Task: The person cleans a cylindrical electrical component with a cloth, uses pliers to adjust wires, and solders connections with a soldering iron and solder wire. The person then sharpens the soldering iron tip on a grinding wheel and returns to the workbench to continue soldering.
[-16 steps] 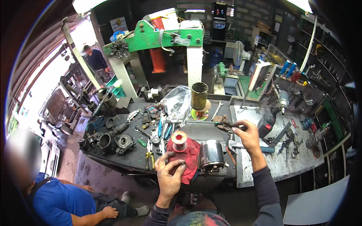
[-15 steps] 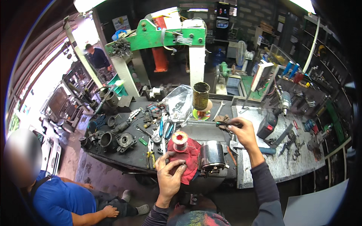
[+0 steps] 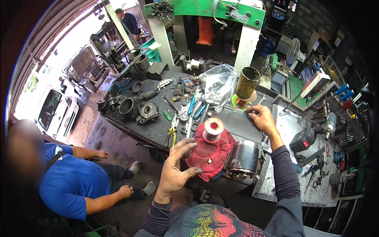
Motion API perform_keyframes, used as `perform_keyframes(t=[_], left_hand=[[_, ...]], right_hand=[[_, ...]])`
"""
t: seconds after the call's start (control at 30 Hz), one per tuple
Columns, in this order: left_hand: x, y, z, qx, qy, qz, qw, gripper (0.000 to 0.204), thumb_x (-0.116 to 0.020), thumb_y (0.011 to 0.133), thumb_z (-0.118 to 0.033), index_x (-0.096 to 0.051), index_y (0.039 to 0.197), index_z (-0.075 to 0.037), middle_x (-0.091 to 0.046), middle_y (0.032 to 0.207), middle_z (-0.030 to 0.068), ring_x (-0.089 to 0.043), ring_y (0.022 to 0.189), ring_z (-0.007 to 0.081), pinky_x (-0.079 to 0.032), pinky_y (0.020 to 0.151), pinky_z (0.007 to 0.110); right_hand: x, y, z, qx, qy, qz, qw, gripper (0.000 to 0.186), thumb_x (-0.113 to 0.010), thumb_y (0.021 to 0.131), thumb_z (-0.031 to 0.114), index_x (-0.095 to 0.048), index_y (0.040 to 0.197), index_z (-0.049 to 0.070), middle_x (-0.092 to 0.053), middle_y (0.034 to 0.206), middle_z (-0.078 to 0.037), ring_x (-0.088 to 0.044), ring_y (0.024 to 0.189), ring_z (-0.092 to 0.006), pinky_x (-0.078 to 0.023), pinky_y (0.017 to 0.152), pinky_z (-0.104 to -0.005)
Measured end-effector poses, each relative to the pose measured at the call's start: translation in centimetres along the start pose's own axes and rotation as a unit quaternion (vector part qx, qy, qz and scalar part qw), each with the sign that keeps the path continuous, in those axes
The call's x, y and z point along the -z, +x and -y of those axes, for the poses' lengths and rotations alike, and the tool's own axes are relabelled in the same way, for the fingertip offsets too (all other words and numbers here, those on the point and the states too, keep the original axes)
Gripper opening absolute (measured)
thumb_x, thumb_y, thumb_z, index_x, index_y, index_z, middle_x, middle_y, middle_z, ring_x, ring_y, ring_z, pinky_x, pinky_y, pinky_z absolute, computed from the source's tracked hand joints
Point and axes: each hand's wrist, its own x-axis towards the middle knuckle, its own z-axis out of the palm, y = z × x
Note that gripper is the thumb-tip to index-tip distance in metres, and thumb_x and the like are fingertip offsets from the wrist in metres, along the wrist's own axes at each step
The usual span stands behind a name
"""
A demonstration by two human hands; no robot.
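My left hand (image 3: pixel 177 168) hovers at the near left edge of a red cloth (image 3: pixel 197 160), its fingers and thumb spread around nothing. On the cloth lies a tiny brass-coloured piece (image 3: pixel 209 160). A spool of silvery wire (image 3: pixel 213 132) with a red core stands at the cloth's far end. To the right of the cloth sits a dark metal cylinder (image 3: pixel 244 155), like a motor housing. My right hand (image 3: pixel 263 119) is beyond that cylinder, close to an upright grimy can (image 3: pixel 248 82). Its fingers are bent together, and anything between them is hidden.
Pliers with yellow handles (image 3: pixel 172 132), a green screwdriver handle (image 3: pixel 167 115), wrenches and metal housings (image 3: pixel 148 112) crowd the left bench. A clear plastic bag (image 3: pixel 219 85) lies behind. A black bottle (image 3: pixel 303 139) stands on the right metal table. A person in blue (image 3: pixel 75 179) sits at left.
My left hand has opened from a pinch, and the small brass-coloured piece now shows on the cloth. The dark tool my right hand held no longer shows. The view has shifted.
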Motion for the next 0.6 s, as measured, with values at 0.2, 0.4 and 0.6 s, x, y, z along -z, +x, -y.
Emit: perform_keyframes(t=[0.2,0.4,0.6], left_hand=[[4.3,2.1,0.7,0.027,-0.096,-0.016,0.995,0.067,-0.078,0.093,-0.037,-0.056,0.142,0.003,-0.061,0.14,0.0118,-0.057,0.127,0.0204,-0.046,0.106,0.034],[8.7,4.1,2.8,0.06,-0.145,-0.021,0.987,0.038,-0.065,0.104,-0.017,-0.06,0.134,0.006,-0.069,0.119,0.0121,-0.065,0.11,0.018,-0.052,0.099,0.032],[13.5,5.6,4.2,0.103,-0.137,0.0,0.985,0.028,-0.062,0.105,-0.013,-0.066,0.127,0.004,-0.073,0.106,0.009,-0.067,0.097,0.0138,-0.053,0.093,0.028]], right_hand=[[3.8,-3.9,1.9,-0.052,0.072,-0.109,0.99,0.04,-0.072,0.088,0.004,-0.068,0.128,0.002,-0.071,0.11,-0.01,-0.065,0.09,-0.0167,-0.054,0.084,-0.0325],[8.0,-12.3,10.7,-0.034,0.233,-0.279,0.931,0.041,-0.068,0.095,0.003,-0.062,0.134,-0.003,-0.068,0.115,-0.01,-0.064,0.093,-0.0111,-0.052,0.081,-0.026],[4.3,-19.5,21.6,0.032,0.278,-0.361,0.889,0.046,-0.071,0.094,0.015,-0.06,0.136,-0.003,-0.066,0.111,-0.013,-0.063,0.092,-0.0169,-0.054,0.081,-0.0303]])
